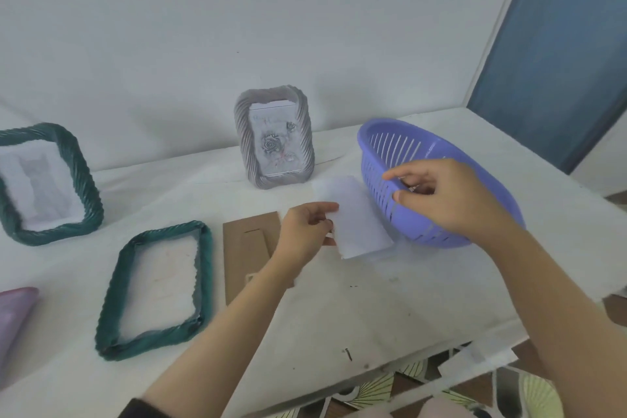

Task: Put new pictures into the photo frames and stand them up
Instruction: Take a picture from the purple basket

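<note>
Nearest, to the left of the left forearm, an empty teal frame (205,265) lies flat on the bench (339,309) with no picture in it. Just beside it, partly under the left wrist, lies a brown cardboard backing (244,248), presumably belonging to that frame.

The left hand (307,227) pinches the near edge of a white paper sheet (359,224) between thumb and fingers. The sheet extends away to the right of that hand, up against the purple basket (424,231). Its printed face is not visible.

The right hand (448,193) is at the basket's near rim with its fingers curled and its forefinger and thumb parted. Whether it has hold of anything cannot be told.

Beyond the hands, a grey frame (242,136) stands upright with a rose picture fitted. Far to the left, a second teal frame (90,187) stands tilted with a picture in it.

Assessment: two frames appear finished, and the flat teal frame is outstanding. The step in hand is fetching its picture. Next, the sheet must go face down into that frame, squared to the opening, then the backing seated over it and the frame stood up.
</note>
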`<action>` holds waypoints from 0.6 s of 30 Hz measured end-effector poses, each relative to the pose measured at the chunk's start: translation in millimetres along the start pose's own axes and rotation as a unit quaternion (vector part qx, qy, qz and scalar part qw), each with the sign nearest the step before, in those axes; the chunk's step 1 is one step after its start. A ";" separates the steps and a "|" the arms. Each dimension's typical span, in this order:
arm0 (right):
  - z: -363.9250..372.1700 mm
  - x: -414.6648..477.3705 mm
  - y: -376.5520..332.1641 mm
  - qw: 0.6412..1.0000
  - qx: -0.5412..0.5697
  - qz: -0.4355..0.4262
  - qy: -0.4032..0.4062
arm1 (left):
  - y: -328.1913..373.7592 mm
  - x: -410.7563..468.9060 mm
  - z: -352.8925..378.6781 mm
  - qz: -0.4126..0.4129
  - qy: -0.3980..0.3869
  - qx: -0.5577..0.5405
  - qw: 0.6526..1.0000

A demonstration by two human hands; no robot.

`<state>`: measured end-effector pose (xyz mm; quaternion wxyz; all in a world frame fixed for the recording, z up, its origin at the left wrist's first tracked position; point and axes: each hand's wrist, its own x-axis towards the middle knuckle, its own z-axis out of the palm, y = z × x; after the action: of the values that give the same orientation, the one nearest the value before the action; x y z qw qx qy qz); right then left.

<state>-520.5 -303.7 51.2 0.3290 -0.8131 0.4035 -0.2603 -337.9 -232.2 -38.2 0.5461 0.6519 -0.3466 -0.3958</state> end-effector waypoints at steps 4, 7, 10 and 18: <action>-1.9 3.7 -2.0 1.000 0.003 -0.003 -0.001 | 0.1 14.5 14.7 -0.007 -0.030 0.038 0.999; 2.9 3.6 0.8 1.000 0.005 -0.004 -0.004 | -1.4 19.4 21.7 -0.013 -0.043 0.053 0.998; 12.4 1.0 4.8 1.000 -0.012 -0.017 -0.008 | -4.5 18.9 27.0 -0.020 -0.048 0.064 0.997; 35.7 -10.1 14.6 0.997 -0.058 -0.040 -0.044 | -15.2 19.3 27.4 -0.012 -0.037 0.085 0.996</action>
<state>-508.5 -290.4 15.5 0.2881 -0.8572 0.3697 -0.2134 -353.5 -258.7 -58.3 0.4710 0.6844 -0.3915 -0.3955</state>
